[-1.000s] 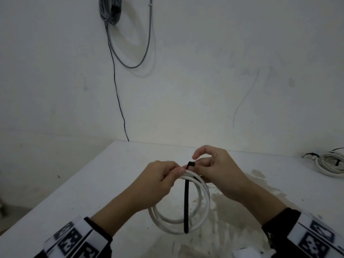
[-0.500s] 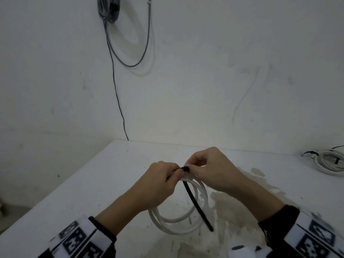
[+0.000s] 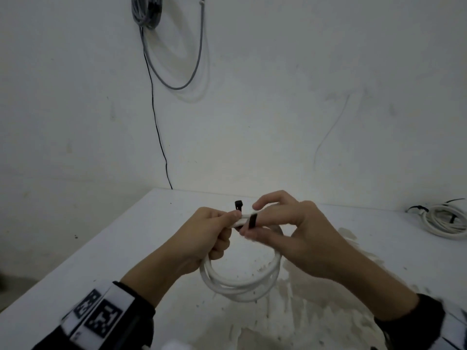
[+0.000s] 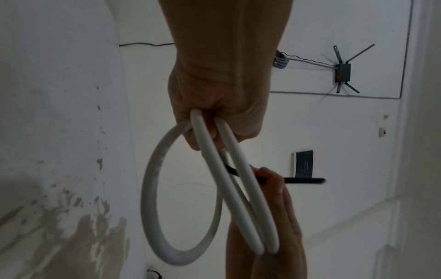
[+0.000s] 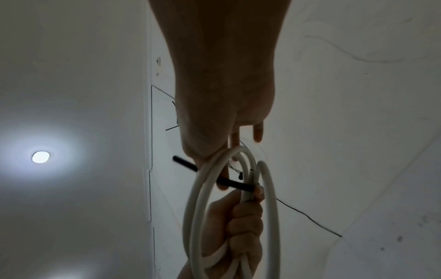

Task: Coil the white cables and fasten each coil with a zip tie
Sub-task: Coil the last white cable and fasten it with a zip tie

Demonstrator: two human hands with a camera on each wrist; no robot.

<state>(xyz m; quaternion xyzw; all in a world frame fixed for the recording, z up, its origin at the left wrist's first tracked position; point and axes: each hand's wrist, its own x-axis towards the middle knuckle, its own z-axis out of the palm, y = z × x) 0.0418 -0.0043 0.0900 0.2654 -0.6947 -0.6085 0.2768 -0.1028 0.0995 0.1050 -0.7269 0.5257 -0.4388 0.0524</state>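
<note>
I hold a white cable coil [image 3: 240, 286] upright over the white table [image 3: 126, 248]. My left hand [image 3: 226, 221] grips the bunched loops at the coil's top left; the same grip shows in the left wrist view [image 4: 214, 120]. A black zip tie [image 3: 238, 205] crosses the loops there, its head sticking up and its strap lying over the cable. My right hand [image 3: 255, 224] pinches the strap just right of the left hand. In the right wrist view the strap [image 5: 214, 179] runs across the loops; in the left wrist view its tail [image 4: 305, 180] points sideways.
A second white cable coil [image 3: 444, 221] lies at the table's far right by the wall. A grey cable bundle [image 3: 146, 11] and a thin black wire [image 3: 156, 122] hang on the wall behind. A brownish stain [image 3: 316, 311] covers the near table surface.
The zip tie strap, which hung down through the coil, has been swung up and laid over the top of the loops. The right hand's fingers have spread, and the left hand kept its grip.
</note>
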